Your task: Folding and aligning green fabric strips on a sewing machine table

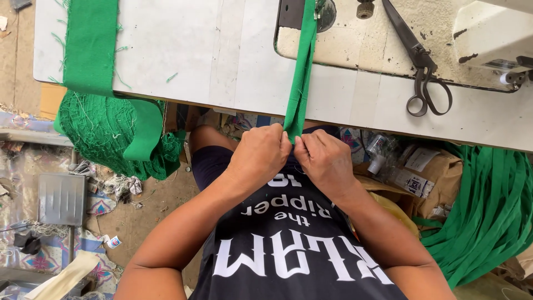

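A view from above, looking down over a seated person's chest and arms toward a white counter (222,61) that spans the top of the scene. Set into the counter at upper right is the pale, worn bed of a sewing machine (355,44), with part of the machine's body at the far right edge. On the floor to the right lies a big loose heap of green strips (488,211), beside brown paper bags and plastic wrappers. At the left, a wide band of green cloth (89,44) lies across the counter and hangs over its front edge onto a frayed green bundle (105,133) below. A grey metal pedal plate (61,199) sits on the floor at lower left, among scraps of patterned cloth. A narrow folded green strip (302,72) runs from the machine's needle area straight down across the counter and over its near edge. The left hand (258,155) and right hand (325,161) meet just below the edge, side by side and touching, each grip pinched shut on the strip's lower end. A pair of dark metal scissors (419,61) lies on the machine bed, blades together, well apart from the hands.
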